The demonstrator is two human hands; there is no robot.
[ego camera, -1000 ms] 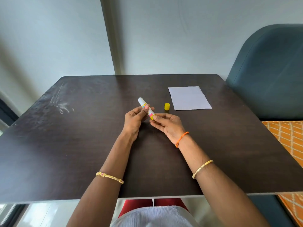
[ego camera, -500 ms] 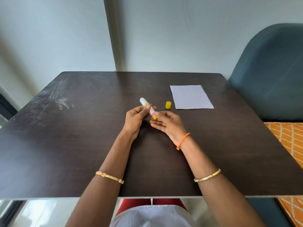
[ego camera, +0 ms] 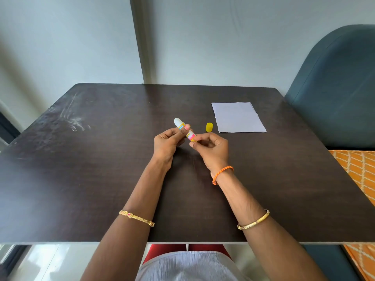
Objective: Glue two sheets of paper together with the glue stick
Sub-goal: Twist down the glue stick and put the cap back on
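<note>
My left hand [ego camera: 167,142] grips the uncapped glue stick [ego camera: 185,129]; my right fingers [ego camera: 195,141] pinch its base. I should twist gently, raising only a little glue, before going to the paper [ego camera: 237,117].

Gold bangles [ego camera: 136,218] both wrists, orange thread band [ego camera: 222,173] R.

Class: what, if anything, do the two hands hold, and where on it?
The glue stick: left hand around its middle, right hand pinching its yellow base.

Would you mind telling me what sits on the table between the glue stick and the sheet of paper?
In the head view, only the yellow cap stands between the glue stick and the paper.
</note>
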